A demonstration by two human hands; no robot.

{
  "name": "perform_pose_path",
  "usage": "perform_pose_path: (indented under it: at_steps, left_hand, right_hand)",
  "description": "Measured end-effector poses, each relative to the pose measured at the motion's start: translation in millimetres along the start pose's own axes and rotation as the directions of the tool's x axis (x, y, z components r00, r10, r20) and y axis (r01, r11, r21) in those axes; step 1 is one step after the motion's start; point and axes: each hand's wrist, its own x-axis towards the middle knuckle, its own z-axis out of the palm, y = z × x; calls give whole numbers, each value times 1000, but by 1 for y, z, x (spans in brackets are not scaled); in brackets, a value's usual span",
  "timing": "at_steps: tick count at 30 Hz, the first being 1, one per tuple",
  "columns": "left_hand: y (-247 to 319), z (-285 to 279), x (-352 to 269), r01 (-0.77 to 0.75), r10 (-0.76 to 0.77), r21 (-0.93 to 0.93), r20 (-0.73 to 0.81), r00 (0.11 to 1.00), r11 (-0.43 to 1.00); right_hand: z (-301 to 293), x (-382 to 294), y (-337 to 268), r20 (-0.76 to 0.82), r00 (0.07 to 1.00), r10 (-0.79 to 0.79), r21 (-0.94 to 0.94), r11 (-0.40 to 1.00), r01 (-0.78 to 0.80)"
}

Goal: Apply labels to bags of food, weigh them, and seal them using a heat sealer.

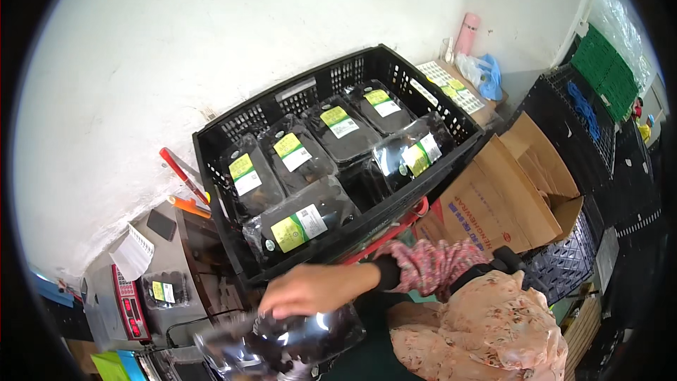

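Note:
My right hand (pixel 314 291) lies over a film-wrapped tray of dark produce (pixel 285 338), fingers curled on its top edge, in front of the crate. My left hand is not plainly seen; something blurred at the bottom edge under the tray may be part of it. Just beyond, a black plastic crate (pixel 423 190) holds several wrapped black trays with green-and-white labels, such as one at the front left (pixel 301 222), one at the back right (pixel 378 106) and one tilted at the right (pixel 415 153). The produce inside them cannot be made out.
At left a red-framed scale (pixel 129 304) stands beside another labelled tray (pixel 164 290) and a phone (pixel 161 224). An orange-handled tool (pixel 189 206) leans by the crate. Right are an open cardboard box (pixel 492 201), label sheets (pixel 449 84), a pink bottle (pixel 467 34) and a green crate (pixel 603 71).

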Motion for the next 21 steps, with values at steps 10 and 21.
perform_pose_path:
  at_steps: [10,21]
  left_hand:
    - [39,-36,19,8,-1,-116,61,998,993]
    - [49,-92,-13,-53,68,-175,80,994,983]
  right_hand:
    - [-153,-29,-24,-713,511,480,297,867,-400]
    - [-220,-51,76,-763,347,546,354,801,-482]
